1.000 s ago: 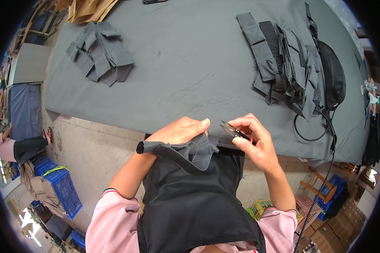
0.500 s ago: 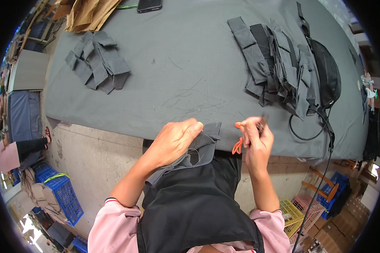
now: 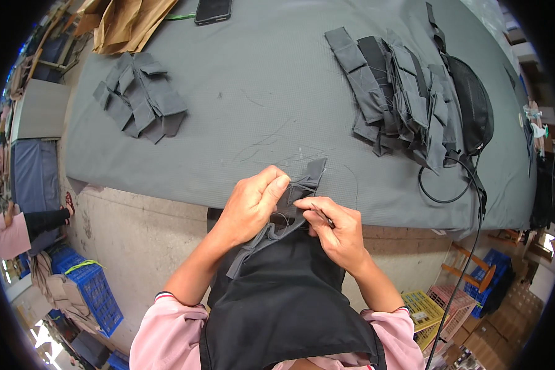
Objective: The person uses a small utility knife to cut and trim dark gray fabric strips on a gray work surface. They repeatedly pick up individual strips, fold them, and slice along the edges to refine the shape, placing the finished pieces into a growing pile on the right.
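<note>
My left hand (image 3: 256, 200) grips a dark grey sewn fabric strip (image 3: 268, 238) at the table's near edge, above my black apron. The strip is folded, with loose threads on it, and its end points up past my fingers. My right hand (image 3: 339, 231) is closed around small dark thread snips (image 3: 324, 215), only partly visible between its fingers. The right fingertips touch or nearly touch the strip, close to the left thumb. Whether the snips' blades meet a thread is hidden.
A grey-covered table (image 3: 216, 142) bears one small fabric pile (image 3: 142, 98) at left and a larger pile (image 3: 394, 92) at right. Beside that lie a black pouch (image 3: 468, 105) and cable. A phone (image 3: 213, 11) and brown paper (image 3: 126, 24) lie far left. Crates (image 3: 95, 296) stand below.
My right hand has moved left and down from beside the strip to the strip at my left hand. The orange cord is now out of sight. My left hand keeps its grip.
</note>
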Tool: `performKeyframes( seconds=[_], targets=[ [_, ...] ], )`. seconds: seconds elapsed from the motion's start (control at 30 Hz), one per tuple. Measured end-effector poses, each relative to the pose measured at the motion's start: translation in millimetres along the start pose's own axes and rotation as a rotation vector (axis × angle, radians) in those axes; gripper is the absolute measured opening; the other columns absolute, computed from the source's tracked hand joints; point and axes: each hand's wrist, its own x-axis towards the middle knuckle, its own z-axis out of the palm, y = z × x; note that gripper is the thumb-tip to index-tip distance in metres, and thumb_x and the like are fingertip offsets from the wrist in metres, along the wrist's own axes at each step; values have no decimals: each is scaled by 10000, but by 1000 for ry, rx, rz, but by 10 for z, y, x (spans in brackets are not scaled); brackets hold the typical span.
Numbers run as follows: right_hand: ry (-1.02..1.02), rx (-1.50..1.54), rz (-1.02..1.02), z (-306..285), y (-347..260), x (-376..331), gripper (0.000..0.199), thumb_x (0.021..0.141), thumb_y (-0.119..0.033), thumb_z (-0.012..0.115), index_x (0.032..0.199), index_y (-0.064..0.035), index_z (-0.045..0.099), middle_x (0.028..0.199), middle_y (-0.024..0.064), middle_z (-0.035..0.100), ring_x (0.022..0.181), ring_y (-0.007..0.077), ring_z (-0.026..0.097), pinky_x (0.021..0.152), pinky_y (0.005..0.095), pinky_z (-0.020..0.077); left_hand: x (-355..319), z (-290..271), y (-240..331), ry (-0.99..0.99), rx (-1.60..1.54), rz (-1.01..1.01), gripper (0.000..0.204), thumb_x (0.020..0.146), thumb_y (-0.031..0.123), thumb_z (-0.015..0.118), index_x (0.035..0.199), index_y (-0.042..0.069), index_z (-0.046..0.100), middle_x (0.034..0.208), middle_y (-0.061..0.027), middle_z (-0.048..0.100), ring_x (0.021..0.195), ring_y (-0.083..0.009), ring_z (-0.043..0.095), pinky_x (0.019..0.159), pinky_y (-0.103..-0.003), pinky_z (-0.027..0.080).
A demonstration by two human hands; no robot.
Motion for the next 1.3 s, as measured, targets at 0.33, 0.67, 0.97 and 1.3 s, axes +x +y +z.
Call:
performKeyframes(
  seconds=[0.33, 0.67, 0.97, 1.3],
  targets=[
    [185, 1, -46, -24, -73, 62, 272, 757, -23, 684, 1015, -40, 597, 864, 77, 604, 673, 141, 585, 564, 265, 444, 86, 35, -116, 55, -107, 39, 333, 984, 310, 476, 844, 22, 567, 671, 61, 443, 618, -28, 378, 529, -206, 324],
    [-184, -650, -422, -344, -438, 271, 238, 696, -24, 659, 925, -52, 600, 808, 48, 488, 646, 188, 529, 560, 317, 415, 61, -9, -50, -99, -195, -29, 350, 983, 293, 468, 779, 13, 520, 651, 34, 411, 631, -55, 360, 552, -239, 345],
    [-275, -729, -476, -322, -480, 298, 189, 637, -18, 619, 818, -33, 565, 749, 48, 443, 634, 184, 523, 540, 325, 393, 42, 11, -100, -11, -113, 81, 324, 977, 271, 483, 817, 0, 560, 651, 22, 448, 617, -63, 386, 551, -242, 360],
    [-306, -761, -643, -346, -437, 305, 162, 661, -54, 607, 822, -51, 591, 741, 21, 471, 603, 159, 505, 550, 307, 383, 18, -13, -76, -128, -232, 1, 331, 982, 278, 475, 809, 9, 561, 692, 42, 464, 662, -49, 395, 579, -225, 361]
  ],
)
